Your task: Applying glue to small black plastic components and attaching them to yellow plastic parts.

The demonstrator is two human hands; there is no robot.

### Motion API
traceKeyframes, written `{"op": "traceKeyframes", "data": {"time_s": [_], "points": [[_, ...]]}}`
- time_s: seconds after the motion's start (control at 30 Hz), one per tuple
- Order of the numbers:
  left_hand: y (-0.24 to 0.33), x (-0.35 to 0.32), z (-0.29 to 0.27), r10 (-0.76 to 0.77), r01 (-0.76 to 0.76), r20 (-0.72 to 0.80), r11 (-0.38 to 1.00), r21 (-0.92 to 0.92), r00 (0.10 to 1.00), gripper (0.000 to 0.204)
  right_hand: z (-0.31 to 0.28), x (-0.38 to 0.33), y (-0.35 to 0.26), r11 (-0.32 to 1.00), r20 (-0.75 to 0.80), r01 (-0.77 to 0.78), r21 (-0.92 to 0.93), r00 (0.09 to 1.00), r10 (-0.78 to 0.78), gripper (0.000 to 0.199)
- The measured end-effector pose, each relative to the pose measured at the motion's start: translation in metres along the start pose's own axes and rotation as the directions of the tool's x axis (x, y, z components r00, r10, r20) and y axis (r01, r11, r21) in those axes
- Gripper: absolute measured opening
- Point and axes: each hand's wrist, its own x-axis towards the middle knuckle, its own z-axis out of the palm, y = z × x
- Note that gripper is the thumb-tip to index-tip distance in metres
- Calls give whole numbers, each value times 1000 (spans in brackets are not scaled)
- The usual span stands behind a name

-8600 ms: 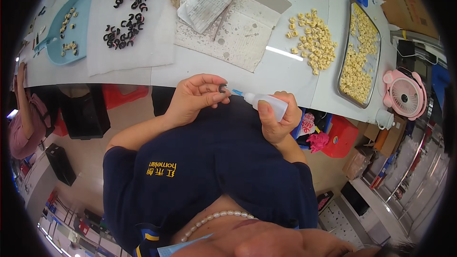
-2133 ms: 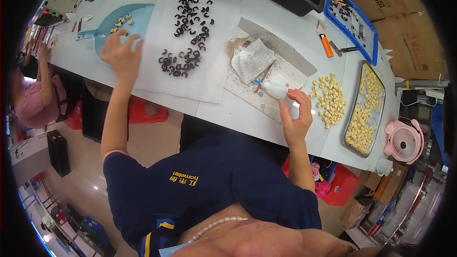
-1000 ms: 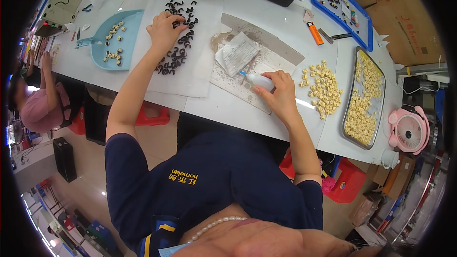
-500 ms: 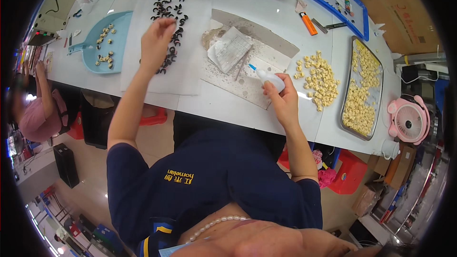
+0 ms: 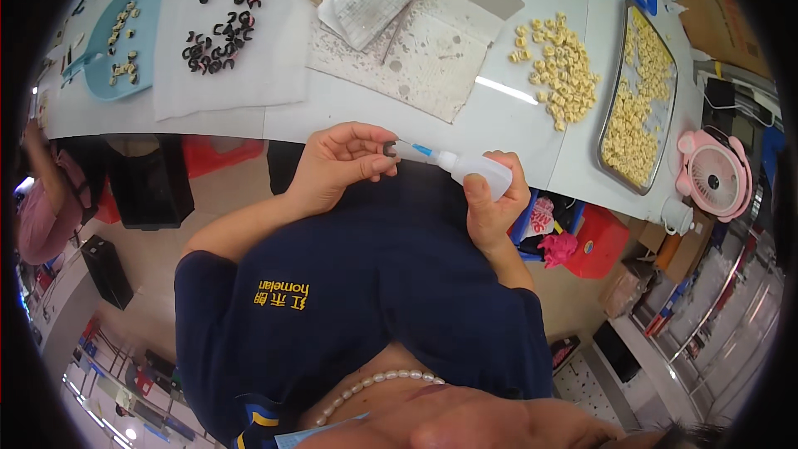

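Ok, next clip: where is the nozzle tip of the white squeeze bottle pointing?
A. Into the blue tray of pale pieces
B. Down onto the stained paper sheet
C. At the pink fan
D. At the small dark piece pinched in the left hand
D: the right hand holds the white squeeze bottle with its nozzle tip meeting the small dark piece pinched in the left hand, in front of the table edge.
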Motion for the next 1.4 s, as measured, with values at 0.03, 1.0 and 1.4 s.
{"op": "traceKeyframes", "data": {"time_s": [0.03,1.0,1.4], "points": [[-2,0,-1,-8,8,3,1000,-5,1000,24,0,-2,-2,992,15,69,-109,998,-68,29],[-1,-4,-1,-108,107,24,994,20,994,29,-1,-5,-4,893,91,243,-379,970,-225,19],[-3,-6,7,-56,58,-19,993,101,998,29,-5,-7,-5,904,124,264,-336,964,-235,20]]}}
